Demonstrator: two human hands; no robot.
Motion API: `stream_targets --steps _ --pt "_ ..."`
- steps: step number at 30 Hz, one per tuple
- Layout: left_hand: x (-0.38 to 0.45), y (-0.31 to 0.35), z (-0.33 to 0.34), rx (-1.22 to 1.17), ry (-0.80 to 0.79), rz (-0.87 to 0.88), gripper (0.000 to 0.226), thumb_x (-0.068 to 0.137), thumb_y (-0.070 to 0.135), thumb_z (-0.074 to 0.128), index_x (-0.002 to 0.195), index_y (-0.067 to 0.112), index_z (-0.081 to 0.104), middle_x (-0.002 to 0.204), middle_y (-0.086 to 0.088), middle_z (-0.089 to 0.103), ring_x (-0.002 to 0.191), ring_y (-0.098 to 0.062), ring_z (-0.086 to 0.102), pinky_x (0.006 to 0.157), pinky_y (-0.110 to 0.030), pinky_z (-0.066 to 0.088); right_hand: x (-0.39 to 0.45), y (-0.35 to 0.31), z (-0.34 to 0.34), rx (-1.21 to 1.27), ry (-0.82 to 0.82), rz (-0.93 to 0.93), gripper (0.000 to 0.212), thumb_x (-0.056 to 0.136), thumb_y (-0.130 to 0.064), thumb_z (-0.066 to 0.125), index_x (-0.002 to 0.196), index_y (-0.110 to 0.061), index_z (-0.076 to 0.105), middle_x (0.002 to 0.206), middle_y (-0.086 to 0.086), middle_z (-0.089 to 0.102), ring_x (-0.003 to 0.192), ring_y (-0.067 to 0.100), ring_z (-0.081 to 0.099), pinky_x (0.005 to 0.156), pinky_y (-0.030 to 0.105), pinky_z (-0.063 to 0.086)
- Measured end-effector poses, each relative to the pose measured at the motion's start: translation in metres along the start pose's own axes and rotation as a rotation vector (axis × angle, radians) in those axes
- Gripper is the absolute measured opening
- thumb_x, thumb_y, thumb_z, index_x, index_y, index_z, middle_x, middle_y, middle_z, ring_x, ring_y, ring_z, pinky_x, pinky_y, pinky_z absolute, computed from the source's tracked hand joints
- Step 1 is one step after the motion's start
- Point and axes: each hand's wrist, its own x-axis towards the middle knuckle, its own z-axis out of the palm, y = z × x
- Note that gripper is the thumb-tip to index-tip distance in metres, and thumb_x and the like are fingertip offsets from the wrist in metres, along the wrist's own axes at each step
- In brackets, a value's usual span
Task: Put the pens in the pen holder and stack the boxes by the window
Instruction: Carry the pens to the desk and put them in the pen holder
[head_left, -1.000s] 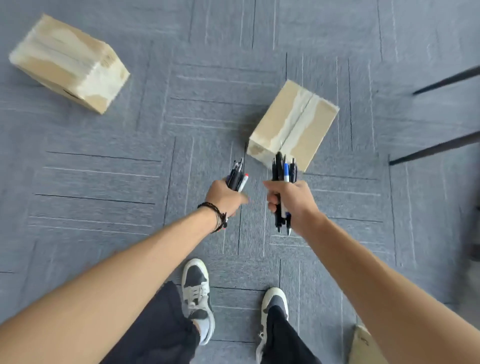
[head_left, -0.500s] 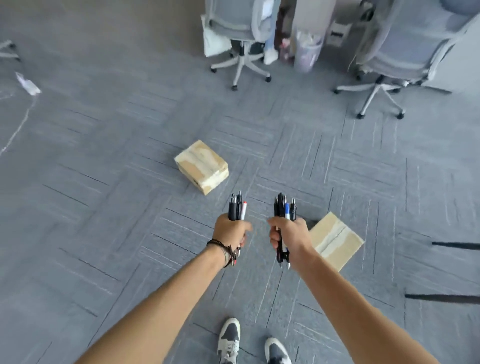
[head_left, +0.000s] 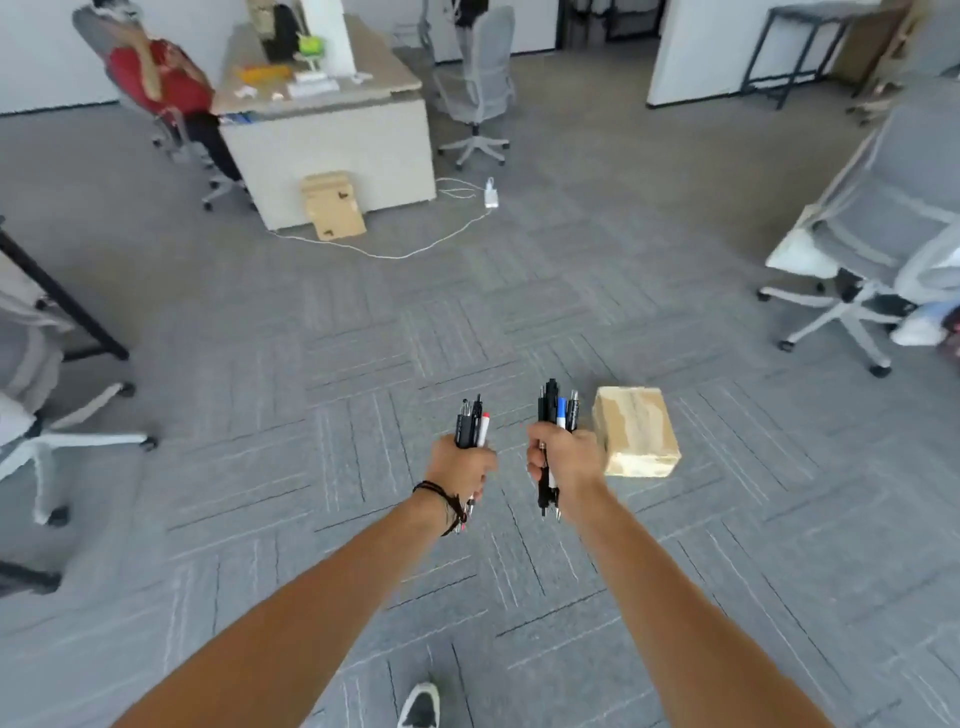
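Over grey carpet tiles (head_left: 363, 374) I see my left hand (head_left: 464, 464) and right hand (head_left: 566, 457) each gripping pens, a taped box (head_left: 636, 436) just beside the right.

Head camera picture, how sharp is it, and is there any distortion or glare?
Head view: the left hand, right hand and their pens are fairly sharp; the desk and chairs at the edges are smeared and soft; wide-angle bending leans those chairs outward; light is even, without glare.
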Motion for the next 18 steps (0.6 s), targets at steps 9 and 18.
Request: stream_targets --steps 9,18 --pt "-0.030 0.003 -0.225 -0.198 0.381 0.052 0.021 0.068 -0.002 0.063 0.063 0.010 0.047 0.047 -0.002 0.041 0.035 -0.017 0.038 0.045 -0.025 0.034 -0.049 0.006 0.229 -0.195 -0.323 -0.074 0.029 0.085 -0.005 0.067 0.059 -0.010 0.054 0.048 0.007 0.045 0.039 0.019 0.039 0.043 0.027 0.035" --pt "-0.084 -0.031 -0.482 -0.300 0.602 0.100 0.022 0.074 -0.007 0.061 0.067 0.010 0.048 0.051 -0.005 0.039 0.038 -0.017 0.035 0.043 -0.024 0.031 -0.136 0.054 0.479 -0.247 -0.539 -0.106 0.026 0.088 -0.005 0.067 0.063 -0.005 0.060 0.047 0.004 0.049 0.035 0.016 0.039 0.038 0.025 0.034"
